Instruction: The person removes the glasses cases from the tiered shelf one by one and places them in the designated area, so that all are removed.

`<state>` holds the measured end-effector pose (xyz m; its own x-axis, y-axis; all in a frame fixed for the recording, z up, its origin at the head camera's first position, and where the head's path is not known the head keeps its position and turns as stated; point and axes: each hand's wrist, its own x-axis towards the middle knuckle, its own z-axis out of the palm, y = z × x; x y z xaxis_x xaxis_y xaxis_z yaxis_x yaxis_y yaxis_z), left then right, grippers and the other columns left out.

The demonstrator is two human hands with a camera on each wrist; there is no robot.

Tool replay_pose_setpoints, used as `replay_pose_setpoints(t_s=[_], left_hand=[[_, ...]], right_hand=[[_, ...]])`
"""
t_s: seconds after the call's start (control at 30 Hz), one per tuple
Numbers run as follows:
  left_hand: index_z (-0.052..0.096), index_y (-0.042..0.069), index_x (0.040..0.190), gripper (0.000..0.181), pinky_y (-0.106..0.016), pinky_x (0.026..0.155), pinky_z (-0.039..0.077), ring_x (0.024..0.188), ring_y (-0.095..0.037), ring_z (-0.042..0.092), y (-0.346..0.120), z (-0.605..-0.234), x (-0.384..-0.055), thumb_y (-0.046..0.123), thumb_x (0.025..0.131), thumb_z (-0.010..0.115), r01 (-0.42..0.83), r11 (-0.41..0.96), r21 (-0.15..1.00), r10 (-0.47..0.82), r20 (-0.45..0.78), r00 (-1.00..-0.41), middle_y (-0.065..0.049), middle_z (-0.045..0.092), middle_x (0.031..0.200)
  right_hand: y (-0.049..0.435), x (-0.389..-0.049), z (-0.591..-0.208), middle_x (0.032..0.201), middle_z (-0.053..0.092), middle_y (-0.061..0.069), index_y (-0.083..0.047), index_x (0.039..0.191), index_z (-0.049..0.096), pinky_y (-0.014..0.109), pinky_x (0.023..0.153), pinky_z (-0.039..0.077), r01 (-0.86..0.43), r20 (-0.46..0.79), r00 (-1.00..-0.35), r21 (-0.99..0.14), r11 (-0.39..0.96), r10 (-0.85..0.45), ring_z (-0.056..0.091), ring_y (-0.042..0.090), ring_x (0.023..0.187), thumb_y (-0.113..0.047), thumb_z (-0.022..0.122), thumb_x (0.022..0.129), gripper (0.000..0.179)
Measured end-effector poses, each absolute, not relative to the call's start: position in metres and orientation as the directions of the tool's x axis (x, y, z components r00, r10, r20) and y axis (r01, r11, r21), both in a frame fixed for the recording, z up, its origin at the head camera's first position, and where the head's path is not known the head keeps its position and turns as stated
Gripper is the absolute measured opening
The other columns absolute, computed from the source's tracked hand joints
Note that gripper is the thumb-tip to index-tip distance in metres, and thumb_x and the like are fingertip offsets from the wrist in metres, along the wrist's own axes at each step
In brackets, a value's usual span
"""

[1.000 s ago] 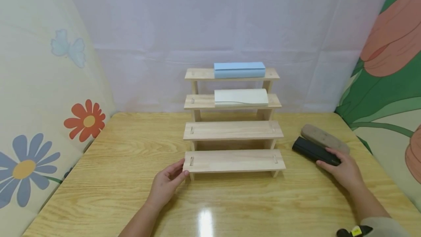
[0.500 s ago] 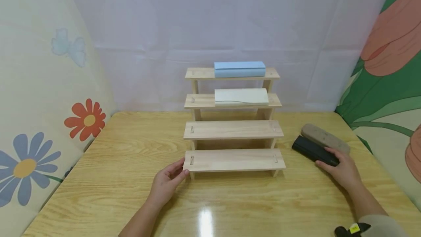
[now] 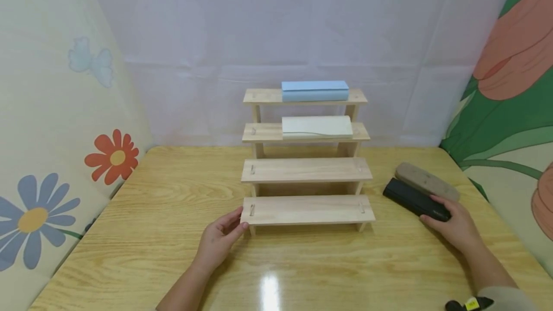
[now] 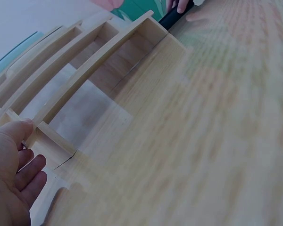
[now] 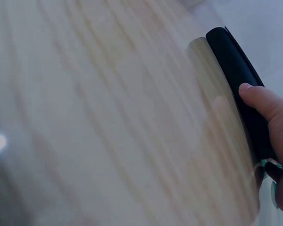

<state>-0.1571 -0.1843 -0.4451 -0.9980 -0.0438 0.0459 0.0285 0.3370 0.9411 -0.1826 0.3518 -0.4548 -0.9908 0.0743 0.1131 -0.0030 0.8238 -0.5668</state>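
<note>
A stepped wooden display stand stands mid-table. My left hand pinches the left end of its lowest shelf, thumb at the front corner, as the left wrist view also shows. A light blue glasses case lies on the top shelf and a white glasses case on the shelf below it. To the right, my right hand grips the near end of a black glasses case on the table. In the right wrist view its thumb presses the side of the black case.
A taupe glasses case lies right behind the black one. The wooden table ends at a pale cloth backdrop, with flower-print panels on both sides. The two lower shelves hold no case.
My right hand has shifted slightly right and toward me, to the near end of the black glasses case, which has stayed about in place. My left hand keeps its hold on the stand.
</note>
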Motion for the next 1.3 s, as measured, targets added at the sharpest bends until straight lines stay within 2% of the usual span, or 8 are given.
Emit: replay_pose_setpoints(t_s=[0.6, 0.97, 1.3], left_hand=[[0.057, 0.001, 0.134, 0.047, -0.032, 0.101, 0.053, 0.124, -0.033, 0.059, -0.185, -0.445, -0.157, 0.019, 0.092, 0.07, 0.026, 0.362, 0.932, -0.046, 0.046, -0.998, -0.015, 0.058, 0.139], [0.057, 0.003, 0.134, 0.047, -0.029, 0.099, 0.055, 0.123, -0.032, 0.06, -0.185, -0.445, -0.157, 0.019, 0.091, 0.07, 0.025, 0.374, 0.927, -0.05, 0.047, -0.998, -0.014, 0.058, 0.138], [0.057, 0.001, 0.133, 0.046, -0.029, 0.097, 0.055, 0.123, -0.034, 0.06, -0.183, -0.444, -0.157, 0.016, 0.091, 0.07, 0.035, 0.353, 0.935, -0.052, 0.057, -0.997, -0.017, 0.058, 0.137]], right_hand=[[0.357, -0.186, -0.452, 0.14, 0.032, 0.044, 0.006, 0.14, 0.041, 0.074, 0.1, 0.03, 0.061, 0.1, -0.986, -0.539, 0.84, 0.136, 0.03, 0.062, 0.125, -0.045, 0.07, 0.088, 0.079], [0.359, -0.191, -0.45, 0.138, 0.034, 0.044, 0.008, 0.139, 0.042, 0.074, 0.099, 0.031, 0.052, 0.132, -0.981, -0.533, 0.844, 0.144, 0.031, 0.062, 0.124, -0.043, 0.071, 0.088, 0.078], [0.361, -0.197, -0.449, 0.14, 0.028, 0.046, 0.01, 0.14, 0.04, 0.074, 0.101, 0.03, 0.091, 0.126, -0.974, -0.534, 0.84, 0.186, 0.029, 0.063, 0.125, -0.045, 0.069, 0.089, 0.08]])
